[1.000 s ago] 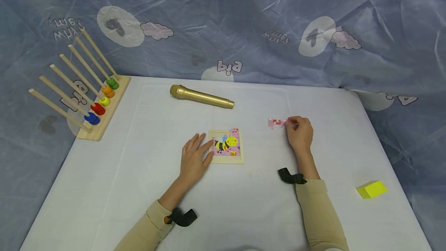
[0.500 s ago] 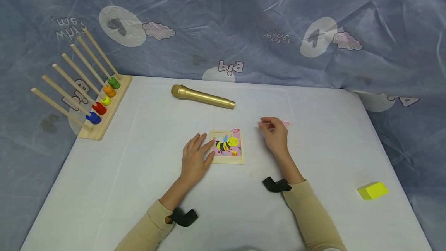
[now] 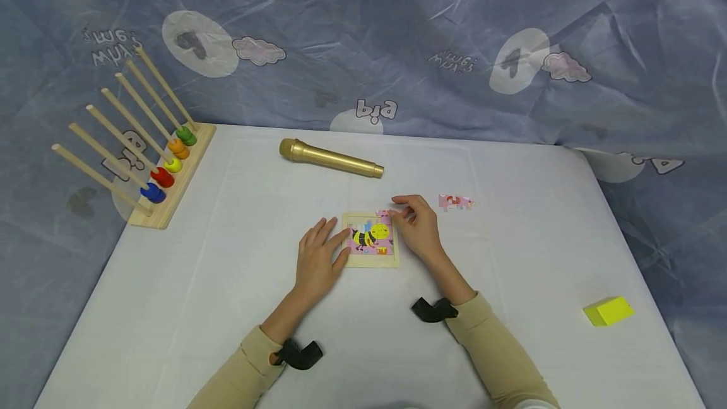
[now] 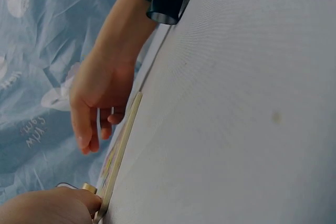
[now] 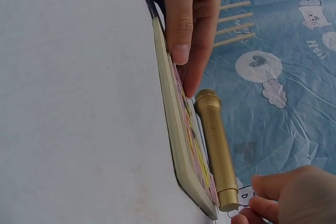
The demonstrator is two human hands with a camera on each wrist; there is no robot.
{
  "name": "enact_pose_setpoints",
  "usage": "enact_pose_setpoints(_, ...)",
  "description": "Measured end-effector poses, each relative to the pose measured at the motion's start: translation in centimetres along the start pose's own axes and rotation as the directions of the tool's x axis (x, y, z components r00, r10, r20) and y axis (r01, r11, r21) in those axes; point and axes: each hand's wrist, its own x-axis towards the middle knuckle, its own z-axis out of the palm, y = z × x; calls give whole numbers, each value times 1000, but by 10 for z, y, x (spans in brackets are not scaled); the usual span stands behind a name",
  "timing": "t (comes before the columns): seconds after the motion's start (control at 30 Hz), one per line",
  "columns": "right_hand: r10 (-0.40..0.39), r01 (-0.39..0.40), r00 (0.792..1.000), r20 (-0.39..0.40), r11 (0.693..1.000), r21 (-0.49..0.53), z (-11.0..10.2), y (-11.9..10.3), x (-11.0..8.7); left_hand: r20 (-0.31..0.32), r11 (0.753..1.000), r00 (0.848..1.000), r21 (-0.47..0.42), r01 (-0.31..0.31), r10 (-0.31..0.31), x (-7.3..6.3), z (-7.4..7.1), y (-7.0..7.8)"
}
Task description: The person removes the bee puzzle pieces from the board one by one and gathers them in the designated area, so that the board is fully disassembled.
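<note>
In the head view a square wooden puzzle tray (image 3: 369,261) lies on the white table, with a bee picture (image 3: 363,238) inside it. One pink puzzle piece (image 3: 382,213) overlaps the tray's far right corner. My left hand (image 3: 315,257) rests at the tray's left side, fingers spread, thumb and index fingertip on the frame. My right hand (image 3: 419,227) hovers by the far right corner, thumb tip right at that pink piece and index finger extended apart from it. In the left wrist view the right hand (image 4: 105,90) hangs over the tray with loosely bent fingers.
Right of the tray lie pink puzzle pieces (image 3: 455,202). A gold microphone (image 3: 332,160) lies behind the tray. At the far left stands a wooden peg rack (image 3: 170,197) with coloured beads. A yellow block (image 3: 608,311) sits near the right edge.
My right hand has left the pink pieces at the right and moved left to the tray's far corner. Those pieces are uncovered now. The left hand has stayed in place.
</note>
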Motion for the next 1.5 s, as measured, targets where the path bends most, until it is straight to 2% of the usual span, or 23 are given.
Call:
enact_pose_setpoints(0.27, -59, 64, 996, 74, 996, -69, 2, 7, -3, -10, 1000, 1000, -10, -7, 7, 0, 1, -1)
enact_pose_setpoints(0.43, -49, 64, 991, 123, 991, -117, 3, 10, -4, -10, 1000, 1000, -11, -8, 8, 0, 2, -1)
enact_pose_setpoints(0.6, -65, 99, 982, 178, 977, -187, 4, 9, -4, -7, 1000, 1000, -7, -4, 3, 0, 2, -1)
enact_pose_setpoints(1.0, -101, 131, 981, 167, 976, -174, 4, 8, -6, -6, 1000, 1000, -5, -4, 4, 0, 0, 0)
enact_pose_setpoints(1.13, -137, 160, 976, 169, 978, -132, 3, 8, -6, -6, 1000, 1000, -3, -8, 8, 0, 0, 1)
enact_pose_setpoints(1.3, -153, 157, 976, 154, 987, -18, 3, 9, -6, -4, 1000, 1000, 2, -6, 6, 0, 0, 1)
enact_pose_setpoints(1.37, -140, 135, 981, 136, 990, 43, 3, 9, -6, 0, 1000, 1000, 0, -3, 3, 0, 0, 1)
enact_pose_setpoints(1.5, -62, 44, 994, 92, 982, 184, 1, 7, -3, -2, 1000, 1000, 0, -2, 2, 0, 0, 1)
